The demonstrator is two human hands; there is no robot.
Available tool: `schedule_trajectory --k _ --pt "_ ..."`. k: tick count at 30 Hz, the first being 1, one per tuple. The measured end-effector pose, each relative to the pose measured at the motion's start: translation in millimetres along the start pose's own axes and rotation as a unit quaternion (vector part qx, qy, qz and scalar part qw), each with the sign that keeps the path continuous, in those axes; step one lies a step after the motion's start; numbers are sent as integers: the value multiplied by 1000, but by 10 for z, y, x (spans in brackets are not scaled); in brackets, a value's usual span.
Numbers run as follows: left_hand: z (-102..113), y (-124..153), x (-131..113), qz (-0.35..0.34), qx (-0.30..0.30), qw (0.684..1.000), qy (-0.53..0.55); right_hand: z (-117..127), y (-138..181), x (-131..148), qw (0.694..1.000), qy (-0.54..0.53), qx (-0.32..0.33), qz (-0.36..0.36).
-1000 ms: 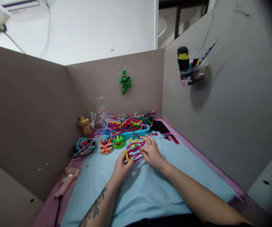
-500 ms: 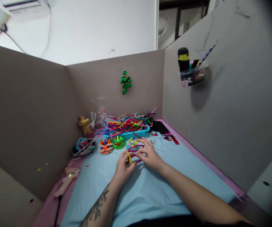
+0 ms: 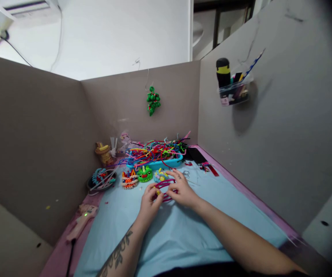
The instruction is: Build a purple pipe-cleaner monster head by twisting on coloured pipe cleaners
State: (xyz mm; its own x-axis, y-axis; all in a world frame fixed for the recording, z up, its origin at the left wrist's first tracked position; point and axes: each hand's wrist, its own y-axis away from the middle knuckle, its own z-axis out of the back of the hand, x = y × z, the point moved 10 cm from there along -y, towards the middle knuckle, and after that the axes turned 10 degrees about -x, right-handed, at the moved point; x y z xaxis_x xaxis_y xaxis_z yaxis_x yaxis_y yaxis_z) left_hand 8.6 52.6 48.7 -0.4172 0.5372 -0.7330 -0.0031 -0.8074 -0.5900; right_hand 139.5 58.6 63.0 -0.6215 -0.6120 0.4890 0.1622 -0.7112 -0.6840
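Both my hands meet over the light blue mat (image 3: 183, 234), pinching a magenta pipe cleaner loop (image 3: 166, 184) between them. My left hand (image 3: 150, 202) grips its left end, where a bit of yellow pipe cleaner shows at the fingertips. My right hand (image 3: 183, 190) closes its fingers round the right side of the loop. Just beyond the hands lie small pipe cleaner figures: an orange one (image 3: 129, 179), a green one (image 3: 145, 174) and a pale blue and yellow one (image 3: 160, 176).
A turquoise tray (image 3: 157, 163) heaped with coloured pipe cleaners sits at the back. A dark bowl (image 3: 101, 180) and a glue gun (image 3: 81, 223) lie at the left. Brown partitions wall the desk; a clear cup of pens (image 3: 235, 90) and a green ornament (image 3: 153, 100) hang on them.
My hands have drawn closer together and bent the magenta loop tighter. The yellow piece, sticking out of my left hand before, is now nearly hidden in its fingers.
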Motion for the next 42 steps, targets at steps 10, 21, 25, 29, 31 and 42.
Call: schedule_trajectory --k 10,21,25,29,31,42 --pt "126 -70 54 10 -28 999 -18 158 -50 -297 999 6 -8 -44" --pt "-98 105 -146 -69 64 995 -13 80 -62 -141 988 -147 -1 -47" --pt "-30 82 -87 -50 34 995 74 39 -41 -133 986 -157 17 -49" --pt "-9 32 124 38 14 989 142 99 -47 -83 989 -148 -2 -24" --pt "-44 30 180 69 27 989 127 121 -43 -50 990 -139 -15 -6" --pt "-28 -1 164 87 26 991 100 159 -17 79 992 -116 -34 42"
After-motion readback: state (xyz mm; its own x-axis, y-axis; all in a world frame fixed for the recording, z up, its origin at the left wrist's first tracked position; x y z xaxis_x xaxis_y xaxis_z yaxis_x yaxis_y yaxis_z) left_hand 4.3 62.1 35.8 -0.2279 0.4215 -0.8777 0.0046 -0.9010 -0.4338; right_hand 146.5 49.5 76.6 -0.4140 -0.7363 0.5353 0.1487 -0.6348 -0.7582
